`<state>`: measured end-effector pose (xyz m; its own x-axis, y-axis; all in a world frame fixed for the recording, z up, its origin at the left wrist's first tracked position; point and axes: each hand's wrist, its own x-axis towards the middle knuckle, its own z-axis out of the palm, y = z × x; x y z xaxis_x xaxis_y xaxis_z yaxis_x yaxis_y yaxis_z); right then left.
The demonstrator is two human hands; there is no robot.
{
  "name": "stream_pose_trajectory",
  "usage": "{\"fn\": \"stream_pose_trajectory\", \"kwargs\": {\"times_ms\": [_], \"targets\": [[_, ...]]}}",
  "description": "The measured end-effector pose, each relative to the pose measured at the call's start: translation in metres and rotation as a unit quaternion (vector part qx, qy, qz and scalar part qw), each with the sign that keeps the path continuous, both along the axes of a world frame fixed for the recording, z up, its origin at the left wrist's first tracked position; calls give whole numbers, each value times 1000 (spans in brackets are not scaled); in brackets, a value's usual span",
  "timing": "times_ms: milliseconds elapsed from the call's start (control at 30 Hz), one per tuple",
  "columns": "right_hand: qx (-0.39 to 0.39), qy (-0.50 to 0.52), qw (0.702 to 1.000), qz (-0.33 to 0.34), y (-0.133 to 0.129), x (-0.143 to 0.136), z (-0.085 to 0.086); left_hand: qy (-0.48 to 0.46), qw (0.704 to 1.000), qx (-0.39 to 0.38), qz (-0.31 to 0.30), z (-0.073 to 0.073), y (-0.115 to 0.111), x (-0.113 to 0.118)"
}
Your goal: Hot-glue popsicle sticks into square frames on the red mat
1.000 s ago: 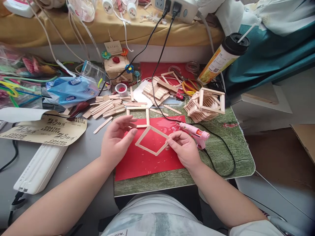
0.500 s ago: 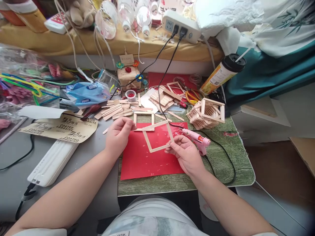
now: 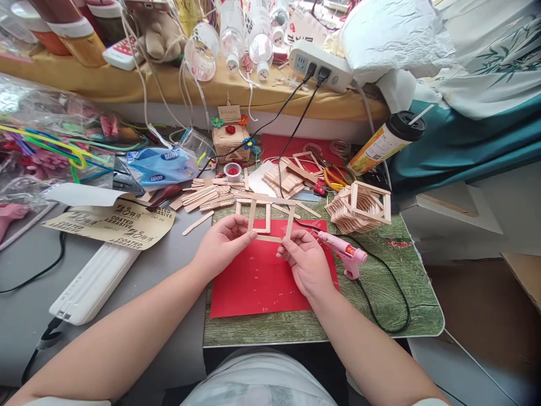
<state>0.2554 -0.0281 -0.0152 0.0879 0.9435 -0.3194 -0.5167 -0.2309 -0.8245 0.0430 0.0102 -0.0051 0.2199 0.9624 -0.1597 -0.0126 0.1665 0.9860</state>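
- Pinching the lower left corner of a square stick frame [image 3: 270, 239] with the left hand [image 3: 226, 245], thumb in front, fingers partly curled behind.
- Pinching the lower right corner of the same frame with the right hand [image 3: 310, 262], thumb at the corner, remaining fingers loosely bent.
- Hidden in part: some left fingertips, and a second stick frame [image 3: 267, 219] behind the held one.
- Impossible to tell from this angle: contact or gap between the two frames.
- Cut off by the near edge: both sleeves [image 3: 67, 402].
- Too small to read: writing on the far card [image 3: 229, 114].
- Held between both hands, tilted, over the far part of the red sheet [image 3: 270, 282], left of the pink glue gun [image 3: 343, 248].
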Motion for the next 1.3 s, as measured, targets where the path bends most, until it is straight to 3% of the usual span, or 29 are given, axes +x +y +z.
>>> {"fn": "stream_pose_trajectory", "kwargs": {"times_ms": [233,433,700,867,1067,1300], "targets": [[-18,-3,1000,5,-1,4,-1,44,999,11,18,2,7,-5],[-12,9,1000,23,-4,6,3,76,995,8,60,6,32,-35],[-39,18,998,43,-5,4,1,188,982,7,17,-1,36,-36],[-43,15,997,58,-5,3,1,333,939,81,21,0,32,-36],[-40,10,997,68,-5,4,-1,436,887,152,-15,-2,32,-40],[-44,6,996,73,-5,4,-2,430,833,326,-122,-10,35,-41]]}}
